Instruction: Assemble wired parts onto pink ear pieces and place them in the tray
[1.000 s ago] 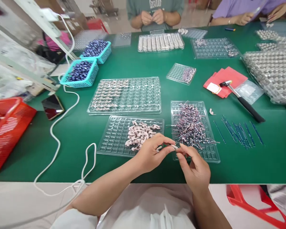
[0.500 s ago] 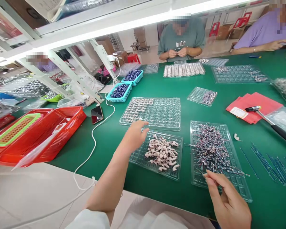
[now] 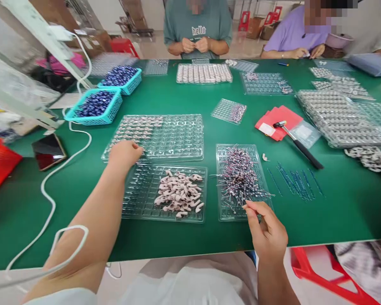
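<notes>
My left hand point(image 3: 124, 153) reaches forward to the near edge of a large clear blister tray point(image 3: 174, 137), its fingers curled over the row of small pink-white parts at the tray's left. What it holds, if anything, is hidden. My right hand point(image 3: 266, 231) hovers at the near end of a clear tray point(image 3: 222, 214) heaped with thin wired components point(image 3: 239, 173), thumb and forefinger pinched together at the wire tips. Between the two hands lies a clear tray point(image 3: 136, 199) with a pile of pale curved plastic pieces point(image 3: 178, 192).
Two teal baskets point(image 3: 97, 106) of blue parts, a phone point(image 3: 48, 150) and a white cable point(image 3: 51, 199) lie left. Red sheets point(image 3: 277, 118), a hammer point(image 3: 300, 144) and blue wires point(image 3: 295, 182) lie right. Stacked trays point(image 3: 339, 118) sit far right. Two people work across the green table point(image 3: 336, 203).
The hands, together a second ago on one small piece, have parted. The left hand has gone forward to the big tray; the right has dropped onto the wired components.
</notes>
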`<action>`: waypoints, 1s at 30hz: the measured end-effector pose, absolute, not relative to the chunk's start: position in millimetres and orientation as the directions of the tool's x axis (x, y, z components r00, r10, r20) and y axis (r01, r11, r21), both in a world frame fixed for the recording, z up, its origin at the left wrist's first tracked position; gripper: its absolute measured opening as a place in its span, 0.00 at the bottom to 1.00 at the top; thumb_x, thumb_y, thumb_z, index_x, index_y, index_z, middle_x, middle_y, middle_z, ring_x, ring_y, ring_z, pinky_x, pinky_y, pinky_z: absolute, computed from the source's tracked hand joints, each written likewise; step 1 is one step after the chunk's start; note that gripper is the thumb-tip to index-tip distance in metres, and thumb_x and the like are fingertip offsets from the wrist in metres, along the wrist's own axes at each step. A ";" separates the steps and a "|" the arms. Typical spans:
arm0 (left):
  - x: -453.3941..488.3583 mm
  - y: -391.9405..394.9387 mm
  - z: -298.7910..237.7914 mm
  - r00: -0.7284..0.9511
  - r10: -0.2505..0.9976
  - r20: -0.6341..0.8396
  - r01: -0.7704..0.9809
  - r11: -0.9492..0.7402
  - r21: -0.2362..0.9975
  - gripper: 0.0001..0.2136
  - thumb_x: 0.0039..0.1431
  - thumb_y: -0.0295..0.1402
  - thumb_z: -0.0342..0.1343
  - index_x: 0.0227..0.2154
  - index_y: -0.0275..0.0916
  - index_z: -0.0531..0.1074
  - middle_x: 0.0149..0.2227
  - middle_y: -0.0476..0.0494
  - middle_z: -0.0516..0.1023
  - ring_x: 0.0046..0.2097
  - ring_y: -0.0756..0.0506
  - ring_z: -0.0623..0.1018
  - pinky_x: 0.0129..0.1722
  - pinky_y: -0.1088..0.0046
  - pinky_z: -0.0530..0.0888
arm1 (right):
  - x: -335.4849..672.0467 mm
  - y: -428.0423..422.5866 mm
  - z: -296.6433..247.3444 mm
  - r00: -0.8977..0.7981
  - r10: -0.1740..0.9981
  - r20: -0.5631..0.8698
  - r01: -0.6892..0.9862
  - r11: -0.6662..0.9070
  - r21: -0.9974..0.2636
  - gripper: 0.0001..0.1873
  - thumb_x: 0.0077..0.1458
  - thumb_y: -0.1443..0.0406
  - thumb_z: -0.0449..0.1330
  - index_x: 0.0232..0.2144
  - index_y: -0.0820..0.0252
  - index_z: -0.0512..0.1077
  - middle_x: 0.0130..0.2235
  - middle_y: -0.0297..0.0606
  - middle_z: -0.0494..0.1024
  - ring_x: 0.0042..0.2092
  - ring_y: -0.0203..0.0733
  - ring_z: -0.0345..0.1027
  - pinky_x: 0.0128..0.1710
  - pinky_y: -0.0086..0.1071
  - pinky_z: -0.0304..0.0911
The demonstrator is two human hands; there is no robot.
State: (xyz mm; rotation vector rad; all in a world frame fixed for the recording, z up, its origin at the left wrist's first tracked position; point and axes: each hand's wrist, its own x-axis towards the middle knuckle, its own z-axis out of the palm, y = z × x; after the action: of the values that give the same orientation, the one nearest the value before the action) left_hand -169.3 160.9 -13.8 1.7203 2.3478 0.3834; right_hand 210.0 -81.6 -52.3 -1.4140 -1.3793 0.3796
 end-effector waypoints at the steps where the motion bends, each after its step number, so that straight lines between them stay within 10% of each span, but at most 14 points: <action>1: -167.6 158.1 -11.7 -0.296 0.955 0.019 0.897 0.271 0.348 0.11 0.54 0.32 0.59 0.19 0.39 0.68 0.18 0.49 0.67 0.40 0.38 0.79 0.44 0.64 0.72 | 214.3 -81.0 -51.3 0.289 0.855 0.430 0.526 0.234 -0.818 0.10 0.62 0.67 0.60 0.44 0.53 0.77 0.39 0.38 0.82 0.40 0.42 0.77 0.39 0.37 0.73; 8: -122.1 113.0 23.5 -0.276 0.942 0.190 0.831 0.135 0.540 0.05 0.55 0.34 0.59 0.29 0.38 0.74 0.27 0.52 0.74 0.39 0.43 0.76 0.49 0.61 0.73 | 229.8 -76.1 -41.8 0.074 0.932 0.355 0.758 0.179 -0.628 0.05 0.63 0.64 0.60 0.38 0.53 0.76 0.38 0.37 0.79 0.41 0.43 0.73 0.41 0.38 0.70; 13: -62.2 53.4 41.1 0.042 0.999 -0.014 0.522 -0.010 0.853 0.10 0.58 0.38 0.62 0.38 0.38 0.74 0.35 0.45 0.81 0.34 0.46 0.80 0.34 0.69 0.78 | 216.2 -71.5 -42.1 -0.119 0.961 0.249 0.879 0.219 -0.425 0.05 0.63 0.64 0.60 0.36 0.56 0.76 0.36 0.40 0.75 0.41 0.46 0.67 0.40 0.40 0.65; 20: -2.3 7.7 16.2 0.576 0.760 -0.302 -0.081 0.421 0.904 0.06 0.57 0.29 0.55 0.35 0.37 0.75 0.27 0.45 0.75 0.26 0.49 0.74 0.26 0.72 0.72 | 206.8 -68.0 -45.1 -0.152 0.963 0.224 0.909 0.226 -0.351 0.06 0.63 0.67 0.59 0.32 0.58 0.73 0.33 0.39 0.73 0.38 0.46 0.63 0.38 0.40 0.60; 25: 9.1 2.3 0.9 0.604 0.700 -0.380 -0.071 0.523 0.850 0.04 0.51 0.29 0.51 0.26 0.38 0.70 0.22 0.49 0.66 0.23 0.51 0.63 0.21 0.74 0.59 | 206.0 -69.4 -45.3 -0.123 0.957 0.264 0.905 0.217 -0.366 0.07 0.62 0.68 0.59 0.30 0.58 0.72 0.31 0.38 0.72 0.38 0.45 0.63 0.38 0.39 0.59; 30: 6.5 -2.0 8.9 0.522 0.817 -0.243 0.246 0.128 0.961 0.09 0.55 0.37 0.59 0.36 0.39 0.72 0.26 0.52 0.61 0.28 0.49 0.62 0.26 0.73 0.60 | 202.9 -71.6 -35.2 -0.174 0.916 0.363 0.879 0.310 -0.362 0.05 0.61 0.68 0.60 0.32 0.58 0.73 0.35 0.39 0.74 0.40 0.44 0.63 0.39 0.39 0.57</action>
State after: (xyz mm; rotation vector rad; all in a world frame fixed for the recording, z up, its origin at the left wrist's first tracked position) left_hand 6.5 -2.0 8.9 1.4237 0.9909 0.5341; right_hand 202.9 -71.6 -35.2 -1.5852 -2.0692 0.0938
